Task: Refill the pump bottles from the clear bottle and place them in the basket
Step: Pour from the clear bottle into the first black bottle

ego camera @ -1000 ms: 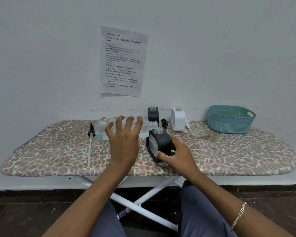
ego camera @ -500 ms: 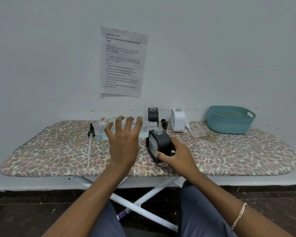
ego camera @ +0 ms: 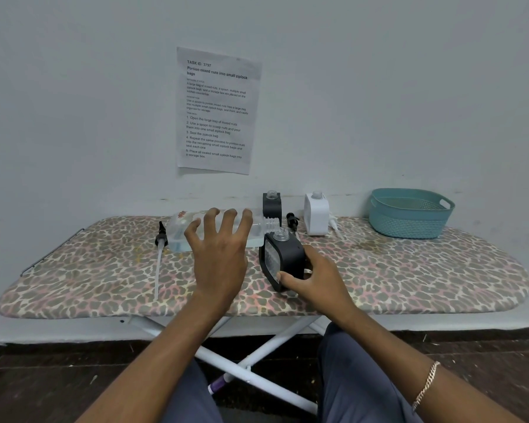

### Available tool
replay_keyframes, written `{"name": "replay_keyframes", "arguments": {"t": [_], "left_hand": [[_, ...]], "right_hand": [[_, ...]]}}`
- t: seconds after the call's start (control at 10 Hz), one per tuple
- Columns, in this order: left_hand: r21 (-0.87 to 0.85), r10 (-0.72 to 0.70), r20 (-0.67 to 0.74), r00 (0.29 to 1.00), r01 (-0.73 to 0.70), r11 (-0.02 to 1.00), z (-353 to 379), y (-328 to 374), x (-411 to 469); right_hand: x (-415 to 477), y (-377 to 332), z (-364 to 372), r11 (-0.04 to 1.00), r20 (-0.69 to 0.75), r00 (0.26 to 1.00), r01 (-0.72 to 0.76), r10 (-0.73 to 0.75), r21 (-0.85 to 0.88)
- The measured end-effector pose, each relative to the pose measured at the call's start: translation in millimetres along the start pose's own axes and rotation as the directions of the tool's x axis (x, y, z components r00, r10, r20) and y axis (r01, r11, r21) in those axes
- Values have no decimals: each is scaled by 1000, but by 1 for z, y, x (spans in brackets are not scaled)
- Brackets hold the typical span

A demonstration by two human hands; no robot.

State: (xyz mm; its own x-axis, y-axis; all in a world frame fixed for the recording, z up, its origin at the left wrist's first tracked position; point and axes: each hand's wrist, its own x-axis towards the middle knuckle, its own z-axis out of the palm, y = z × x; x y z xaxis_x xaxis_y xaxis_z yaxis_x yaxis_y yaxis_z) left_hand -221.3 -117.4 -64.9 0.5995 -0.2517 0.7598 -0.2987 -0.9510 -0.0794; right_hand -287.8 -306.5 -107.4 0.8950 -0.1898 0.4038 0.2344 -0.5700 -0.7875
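The clear bottle (ego camera: pixel 180 232) lies on its side on the ironing board (ego camera: pixel 409 270), a little liquid inside, its open neck pointing right. My left hand (ego camera: pixel 220 254) is spread in front of it, fingers apart; whether it touches the bottle I cannot tell. My right hand (ego camera: pixel 312 279) grips a black pump bottle (ego camera: pixel 284 254) near the board's front. That bottle is tilted, has no pump, and its open neck sits just under the clear bottle's neck. A second black bottle (ego camera: pixel 271 206) and a white bottle (ego camera: pixel 316 215) stand uncapped at the back. The teal basket (ego camera: pixel 409 213) sits far right.
A black pump head with a long white tube (ego camera: pixel 159 254) lies left of the clear bottle. Another black pump head (ego camera: pixel 292 221) and a white one (ego camera: pixel 333 222) lie beside the white bottle. A printed sheet (ego camera: pixel 217 111) hangs on the wall behind.
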Motion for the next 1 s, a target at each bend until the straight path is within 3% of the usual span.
{"name": "replay_keyframes", "arguments": {"t": [1.0], "left_hand": [[-6, 1, -7, 1000, -1, 1000, 0, 0, 1]], "right_hand": [[0, 0, 0, 1000, -5, 1000, 5, -5, -9]]}}
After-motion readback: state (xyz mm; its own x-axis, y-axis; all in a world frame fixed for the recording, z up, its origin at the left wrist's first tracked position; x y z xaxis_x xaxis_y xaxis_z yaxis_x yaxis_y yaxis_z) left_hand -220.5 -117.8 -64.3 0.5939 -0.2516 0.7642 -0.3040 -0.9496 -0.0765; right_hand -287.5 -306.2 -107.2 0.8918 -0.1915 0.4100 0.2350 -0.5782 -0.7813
